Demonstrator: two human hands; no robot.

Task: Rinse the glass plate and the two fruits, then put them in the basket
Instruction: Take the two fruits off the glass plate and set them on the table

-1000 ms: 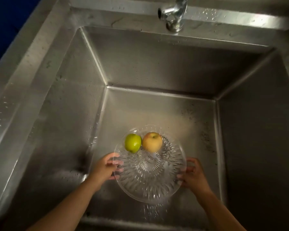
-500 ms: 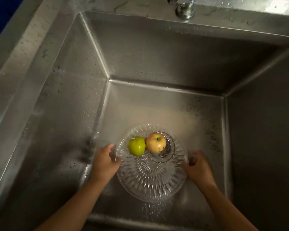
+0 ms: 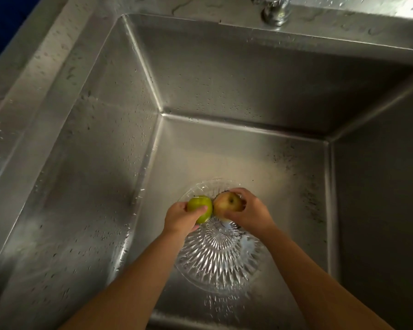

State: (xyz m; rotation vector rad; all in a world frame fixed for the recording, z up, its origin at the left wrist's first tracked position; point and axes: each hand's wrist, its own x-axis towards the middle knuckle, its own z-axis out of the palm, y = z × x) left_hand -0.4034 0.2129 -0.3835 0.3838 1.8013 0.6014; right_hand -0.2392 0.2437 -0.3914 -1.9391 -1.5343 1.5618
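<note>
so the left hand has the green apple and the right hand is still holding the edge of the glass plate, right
Not quite. The left hand does grip the green apple, but the right hand is on the reddish apple, not the plate's edge. The head view shows the glass plate lying in the sink, held by neither hand.

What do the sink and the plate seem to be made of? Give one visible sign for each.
Sink: probably stainless steel with a brushed finish; grey, dull sheen, folded corner seams, water droplets. Plate: looks like clear cut or pressed glass, possibly plastic; see-through, with a glinting ray pattern.
</note>
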